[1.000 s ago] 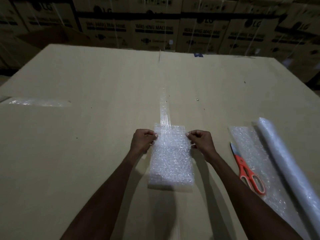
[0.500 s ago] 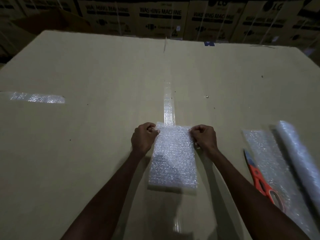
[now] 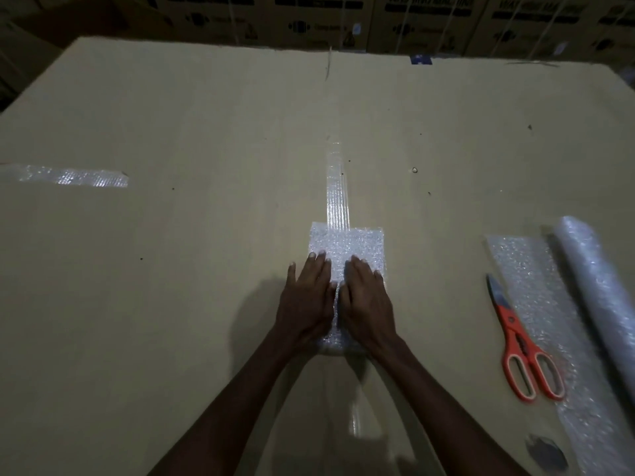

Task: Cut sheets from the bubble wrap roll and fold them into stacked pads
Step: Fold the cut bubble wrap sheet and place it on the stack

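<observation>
Both hands, L hand (image 3: pixel 307 298) & R hand (image 3: pixel 365 297), are lying flat w/ straight fingers, pressing the folded pad (image 3: pixel 347 245) under them, its long side pointing away, both equally near.

I'm looking down on a wide cardboard surface (image 3: pixel 171 304) with shiny tape strips (image 3: pixel 337 187) along its seams. Beyond its far edge stand stacked cartons (image 3: pixel 426 18) printed "WASHING MACHINE". The light is dim, the room behind nearly dark.

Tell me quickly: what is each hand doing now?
Left hand: open, flat, pressing on the pad.
Right hand: open, flat, pressing on the pad.
</observation>
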Motion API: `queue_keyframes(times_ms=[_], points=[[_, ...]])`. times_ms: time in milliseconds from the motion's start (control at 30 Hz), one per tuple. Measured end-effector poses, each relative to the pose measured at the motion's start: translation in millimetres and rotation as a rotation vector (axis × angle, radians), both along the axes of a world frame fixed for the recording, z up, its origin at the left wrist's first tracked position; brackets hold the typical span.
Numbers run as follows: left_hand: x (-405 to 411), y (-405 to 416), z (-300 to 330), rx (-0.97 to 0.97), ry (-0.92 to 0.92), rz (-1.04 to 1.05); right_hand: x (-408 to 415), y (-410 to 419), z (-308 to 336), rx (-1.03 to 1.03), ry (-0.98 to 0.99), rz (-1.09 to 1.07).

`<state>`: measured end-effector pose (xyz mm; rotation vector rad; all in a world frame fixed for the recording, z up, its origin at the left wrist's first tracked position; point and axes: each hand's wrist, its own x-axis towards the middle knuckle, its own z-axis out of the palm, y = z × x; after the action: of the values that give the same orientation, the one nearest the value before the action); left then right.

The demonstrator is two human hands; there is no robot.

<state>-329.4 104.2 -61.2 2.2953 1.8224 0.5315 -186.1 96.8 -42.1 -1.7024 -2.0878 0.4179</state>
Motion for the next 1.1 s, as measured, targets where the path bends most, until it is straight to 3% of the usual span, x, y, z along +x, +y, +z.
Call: queue_keyframes(times_ms=[167, 567, 733, 833, 933, 1100], points=[[-1.7, -9.1, -0.6, -0.011, 0.137, -0.007, 6.1, -0.7, -10.7, -0.002, -0.183, 0.084], [-25.9, -14.8, 0.8, -0.020, 0.198, -0.047, 41.5, -11.1, -5.7, -0.150, -0.295, 0.133], [-29.5, -11.5, 6.9, -0.143, 0.216, -0.067, 51.2, -13.6, 10.3, -0.237, -0.303, 0.170], [-32.4, -17.4, 17.6, -0.184, 0.147, -0.079, 60.4, -15.1, 23.1, -0.241, -0.179, 0.152], [-38.4, -34.3, 24.9, -0.125, 0.047, -0.169, 77.5, -27.0, 32.4, -0.066, 0.005, 0.156], [-34.5, -66.3, 21.4, 0.046, -0.111, -0.349, 92.8, -57.9, 29.1, 0.019, -0.018, 0.413]])
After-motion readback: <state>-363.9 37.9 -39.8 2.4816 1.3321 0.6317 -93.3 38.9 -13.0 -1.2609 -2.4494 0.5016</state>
